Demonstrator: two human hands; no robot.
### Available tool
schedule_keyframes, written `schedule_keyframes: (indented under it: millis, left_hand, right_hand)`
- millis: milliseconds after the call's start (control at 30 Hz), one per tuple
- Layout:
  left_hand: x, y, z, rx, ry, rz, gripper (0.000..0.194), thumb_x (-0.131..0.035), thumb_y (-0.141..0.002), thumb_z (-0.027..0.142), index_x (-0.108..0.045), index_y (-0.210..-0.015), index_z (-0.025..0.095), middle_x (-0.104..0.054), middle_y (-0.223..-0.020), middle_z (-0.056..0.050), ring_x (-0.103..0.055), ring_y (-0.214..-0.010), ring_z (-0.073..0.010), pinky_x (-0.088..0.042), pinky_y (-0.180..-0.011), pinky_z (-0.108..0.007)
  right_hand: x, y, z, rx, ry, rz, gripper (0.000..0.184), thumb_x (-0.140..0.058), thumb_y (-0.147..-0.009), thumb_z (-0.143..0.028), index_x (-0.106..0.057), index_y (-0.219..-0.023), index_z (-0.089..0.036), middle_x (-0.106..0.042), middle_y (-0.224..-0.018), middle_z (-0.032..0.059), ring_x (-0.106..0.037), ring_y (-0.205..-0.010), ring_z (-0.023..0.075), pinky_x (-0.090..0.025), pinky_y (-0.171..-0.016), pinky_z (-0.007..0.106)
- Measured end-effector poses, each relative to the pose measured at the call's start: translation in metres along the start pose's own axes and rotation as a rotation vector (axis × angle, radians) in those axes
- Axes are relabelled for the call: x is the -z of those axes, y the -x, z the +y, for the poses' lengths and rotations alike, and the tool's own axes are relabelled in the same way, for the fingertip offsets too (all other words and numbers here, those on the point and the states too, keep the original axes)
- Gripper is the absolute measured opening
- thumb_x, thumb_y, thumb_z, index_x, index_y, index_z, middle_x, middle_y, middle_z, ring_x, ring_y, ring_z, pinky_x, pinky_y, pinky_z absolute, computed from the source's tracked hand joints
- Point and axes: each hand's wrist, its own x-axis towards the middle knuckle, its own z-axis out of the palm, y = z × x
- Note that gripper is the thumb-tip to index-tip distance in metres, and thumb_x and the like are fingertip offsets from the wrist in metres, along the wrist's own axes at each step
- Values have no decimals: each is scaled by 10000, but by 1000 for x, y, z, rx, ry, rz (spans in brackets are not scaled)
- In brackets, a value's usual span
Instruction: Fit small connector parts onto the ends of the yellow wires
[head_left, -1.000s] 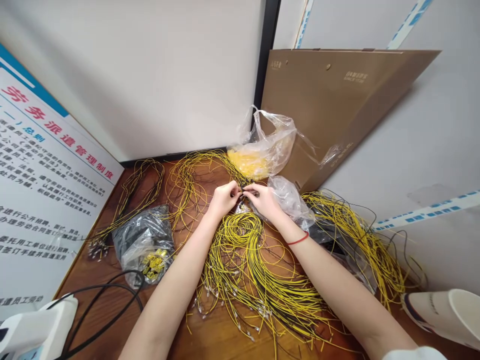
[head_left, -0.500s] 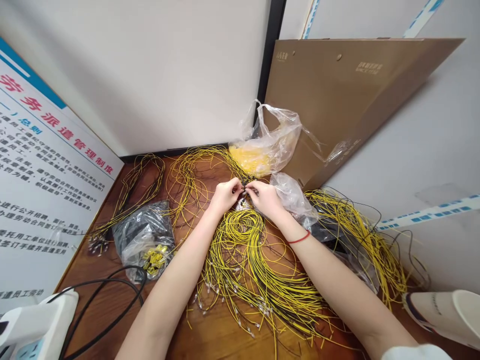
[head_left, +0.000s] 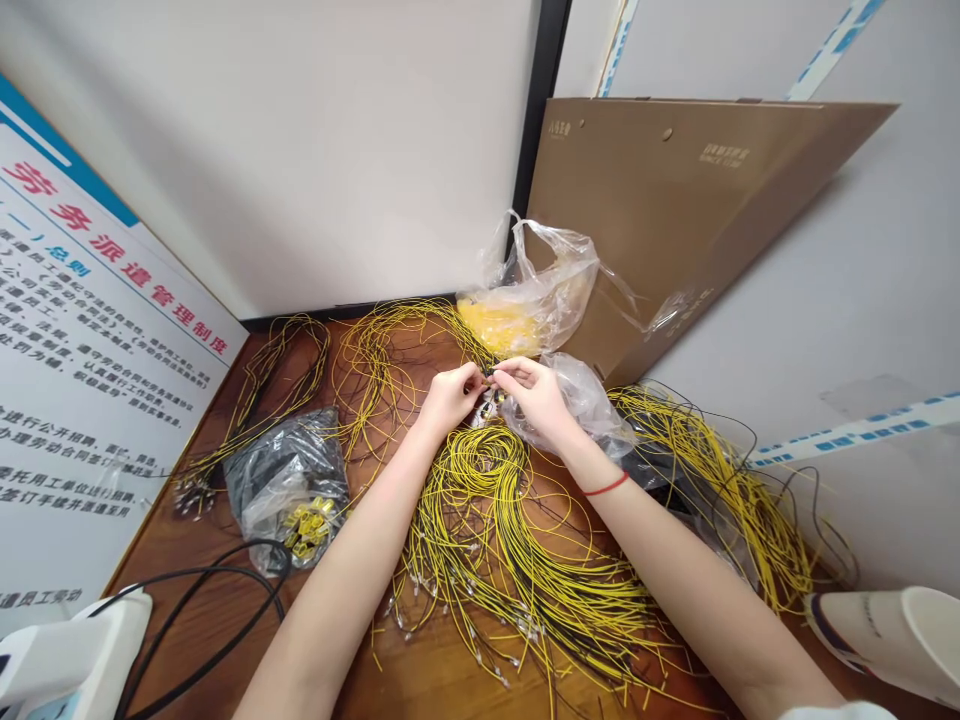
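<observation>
Right, I'm on the left hand [head_left: 450, 398] and the right hand [head_left: 534, 392], both grips clenched, fingertips pinching the yellow wires [head_left: 489, 382] together in a small dark bunch, just above the big yellow wire heap [head_left: 495, 540] on the wooden worktop [head_left: 450, 690]. Right beside the right hand sits a clear plastic bag [head_left: 581, 405]; over to the left, a dark bag of yellow pieces [head_left: 289, 470].

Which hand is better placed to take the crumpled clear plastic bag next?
Right, probably: the right hand, with its red string bracelet, sits directly beside the crumpled clear plastic bag, while the left hand lies beyond the thin yellow wires both hands pinch.
</observation>
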Motion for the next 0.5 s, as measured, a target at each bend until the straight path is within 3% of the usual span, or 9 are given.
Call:
schedule_keyframes:
  millis: [100, 200, 367, 500]
  left_hand:
    - [2, 0, 2, -7, -4, 4, 157, -580, -742, 130, -482, -641, 199, -614, -626, 38, -571, -589, -108, -440, -613, -210]
    - [5, 0, 5, -2, 7, -17, 148, -567, -722, 115, -478, -637, 196, -590, -606, 43, -546, -574, -105, -431, -596, -209]
    - [4, 0, 3, 40, 37, -14, 201, -555, -698, 100, -420, -587, 199, -560, -589, 35, -529, -574, -115, -420, -575, -223]
    - [2, 1, 1, 44, 71, -3, 208, -540, -707, 88, -416, -583, 200, -574, -604, 35, -545, -586, -116, -425, -576, -226]
  right_hand:
    - [-7, 6, -24, -148, -394, -140, 290, -721, -717, -438, -571, -820, -213, -633, -744, -7, -595, -686, 112, -518, -704, 268]
    - [-16, 15, -50, -203, -646, -245, 312, -752, -698, -435, -533, -771, -226, -547, -689, -47, -517, -623, 79, -475, -622, 224]
    - [-27, 27, -76, -192, -738, -311, 318, -730, -729, -443, -486, -753, -241, -449, -626, -68, -435, -556, 75, -440, -566, 230]
    - [-29, 31, -81, -126, -710, -348, 297, -714, -754, -448, -495, -771, -248, -446, -602, -72, -465, -551, 76, -448, -554, 222]
